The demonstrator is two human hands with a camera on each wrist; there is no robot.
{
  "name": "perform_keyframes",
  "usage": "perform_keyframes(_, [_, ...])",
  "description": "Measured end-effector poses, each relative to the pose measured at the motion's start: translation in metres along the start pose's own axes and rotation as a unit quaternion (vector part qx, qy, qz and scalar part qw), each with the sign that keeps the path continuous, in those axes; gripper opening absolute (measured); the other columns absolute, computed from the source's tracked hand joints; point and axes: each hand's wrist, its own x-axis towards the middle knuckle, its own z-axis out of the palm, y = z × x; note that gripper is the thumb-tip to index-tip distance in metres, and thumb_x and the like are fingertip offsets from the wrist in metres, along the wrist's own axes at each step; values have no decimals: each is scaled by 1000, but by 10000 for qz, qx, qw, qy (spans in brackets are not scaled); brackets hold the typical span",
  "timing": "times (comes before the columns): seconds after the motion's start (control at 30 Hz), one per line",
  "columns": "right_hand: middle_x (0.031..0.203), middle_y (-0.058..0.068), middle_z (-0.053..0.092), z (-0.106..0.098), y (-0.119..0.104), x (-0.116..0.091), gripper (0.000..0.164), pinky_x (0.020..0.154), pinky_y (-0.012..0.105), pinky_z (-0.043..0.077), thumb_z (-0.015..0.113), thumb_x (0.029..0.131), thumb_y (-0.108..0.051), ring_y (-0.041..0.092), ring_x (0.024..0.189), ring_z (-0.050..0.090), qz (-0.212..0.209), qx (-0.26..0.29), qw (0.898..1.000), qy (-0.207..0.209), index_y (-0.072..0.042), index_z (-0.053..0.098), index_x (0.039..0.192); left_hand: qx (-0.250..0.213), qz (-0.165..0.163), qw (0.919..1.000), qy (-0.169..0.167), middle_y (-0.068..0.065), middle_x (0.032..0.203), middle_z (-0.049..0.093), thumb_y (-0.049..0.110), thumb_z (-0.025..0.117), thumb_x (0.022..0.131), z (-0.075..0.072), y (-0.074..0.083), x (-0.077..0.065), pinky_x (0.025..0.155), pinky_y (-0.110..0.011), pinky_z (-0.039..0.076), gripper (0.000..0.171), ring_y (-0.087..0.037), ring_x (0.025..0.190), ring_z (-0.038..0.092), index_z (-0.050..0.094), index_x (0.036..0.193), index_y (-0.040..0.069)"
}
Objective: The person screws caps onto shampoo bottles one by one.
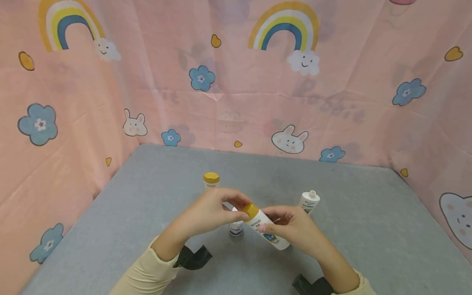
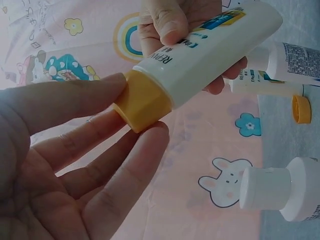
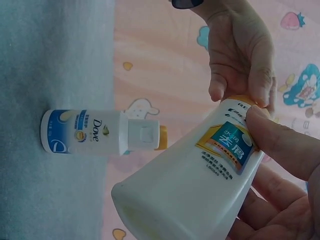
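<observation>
A white shampoo bottle (image 1: 271,235) with a gold cap (image 2: 143,101) is held tilted between both hands, cap toward the left. The left hand (image 1: 210,211) pinches the gold cap between thumb and fingertips. Around the bottle's body, the right hand (image 1: 296,227) grips with its thumb on the label side and fingers behind. Just behind the held bottle stands a small Dove bottle (image 3: 85,132) with a white cap, partly covered by the left hand in the head view.
Back left stands another gold-capped bottle (image 1: 211,178), its lower part hidden by the left hand. An uncapped white bottle (image 1: 309,200) is behind the right hand. A loose gold cap (image 2: 301,109) lies on the grey tabletop (image 1: 166,172). Patterned pink cloth (image 1: 236,110) encloses the table.
</observation>
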Motion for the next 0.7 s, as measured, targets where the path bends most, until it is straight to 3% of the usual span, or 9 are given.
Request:
perform_keyframes(0.23, [105,18,73,0,0,0,41,71,30,59,77,87,-24,22,83,71,51,-5,10000,38,1,70,119,-65,-155,9998,53,5,99,71,27,77,87,-1,0,-1,78,-24,55,25,-9,93,64,73,110,16])
perform_keyframes(0.7, [104,17,73,0,0,0,42,72,31,58,77,87,-26,23,84,70,70,-6,10000,58,0,70,118,-10,160,9998,-88,1,103,74,12,76,87,-4,-1,-1,79,-20,56,24,-10,97,67,74,111,11])
